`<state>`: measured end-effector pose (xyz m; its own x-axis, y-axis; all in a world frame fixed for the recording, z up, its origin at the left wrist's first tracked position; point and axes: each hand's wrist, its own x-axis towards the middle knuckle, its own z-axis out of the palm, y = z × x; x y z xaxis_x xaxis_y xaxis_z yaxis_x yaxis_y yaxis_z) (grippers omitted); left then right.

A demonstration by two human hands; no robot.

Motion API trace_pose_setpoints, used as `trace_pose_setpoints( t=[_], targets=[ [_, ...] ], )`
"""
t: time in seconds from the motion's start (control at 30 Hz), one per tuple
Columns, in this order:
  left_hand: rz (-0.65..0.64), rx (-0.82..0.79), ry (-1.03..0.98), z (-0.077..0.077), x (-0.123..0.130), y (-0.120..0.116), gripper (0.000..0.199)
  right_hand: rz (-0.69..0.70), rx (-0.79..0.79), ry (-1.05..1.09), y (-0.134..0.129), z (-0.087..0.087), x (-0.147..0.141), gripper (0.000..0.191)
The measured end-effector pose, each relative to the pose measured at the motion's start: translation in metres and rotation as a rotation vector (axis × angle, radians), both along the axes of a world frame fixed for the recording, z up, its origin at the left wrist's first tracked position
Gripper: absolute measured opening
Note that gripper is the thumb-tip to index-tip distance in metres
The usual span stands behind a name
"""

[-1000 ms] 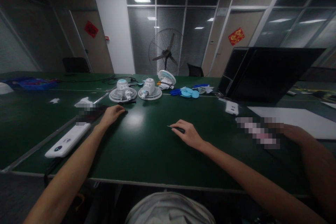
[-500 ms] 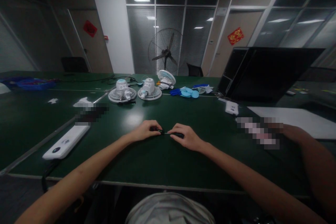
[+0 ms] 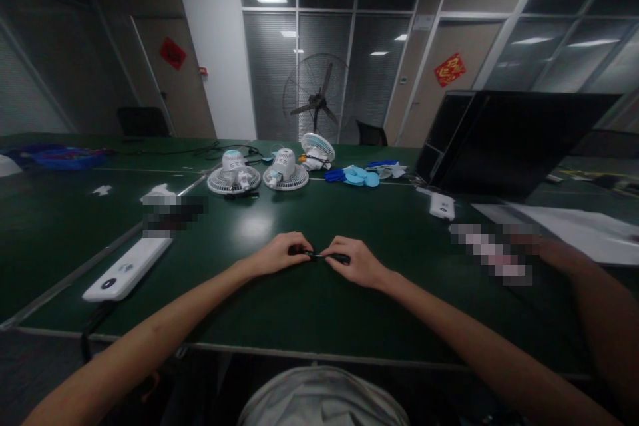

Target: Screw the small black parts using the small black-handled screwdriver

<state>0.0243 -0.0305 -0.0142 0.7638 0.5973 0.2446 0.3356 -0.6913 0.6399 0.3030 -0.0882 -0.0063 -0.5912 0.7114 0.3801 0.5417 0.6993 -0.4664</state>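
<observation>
On the green table, my left hand is closed round a small dark part, mostly hidden by the fingers. My right hand pinches the black handle of a screwdriver. Its thin metal shaft points left, and the tip meets the dark part at my left fingertips. Both hands rest low over the middle of the table, a short gap apart.
Small white fans stand at the back, beside blue and light-blue pieces. A white power strip lies left. At the right are a black monitor, a white box and another person's arm.
The dark part in my left hand and the screwdriver tip have come closer together; less of the shaft shows. The view has shifted very slightly.
</observation>
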Motion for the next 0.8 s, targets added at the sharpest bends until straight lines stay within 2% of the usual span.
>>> trace_pose_setpoints(
  t=[0.5, 0.63, 0.7, 0.8],
  targets=[
    [-0.043, 0.007, 0.004, 0.0045, 0.0022, -0.0023, 0.026, 0.016, -0.025, -0.007, 0.0027, 0.0005, -0.0055, 0.028],
    [-0.036, 0.052, 0.008, 0.0034, 0.0029, -0.0019, 0.021, 0.018, 0.017, -0.044, 0.0010, 0.0010, -0.0075, 0.030],
    [-0.035, 0.079, 0.010, 0.0043, 0.0028, -0.0029, 0.025, 0.014, 0.043, -0.063, -0.0003, 0.0011, -0.0086, 0.030],
    [0.002, 0.129, 0.026, 0.0078, 0.0010, -0.0076, 0.041, -0.023, 0.053, -0.059, -0.0021, 0.0004, -0.0078, 0.029]
  ],
)
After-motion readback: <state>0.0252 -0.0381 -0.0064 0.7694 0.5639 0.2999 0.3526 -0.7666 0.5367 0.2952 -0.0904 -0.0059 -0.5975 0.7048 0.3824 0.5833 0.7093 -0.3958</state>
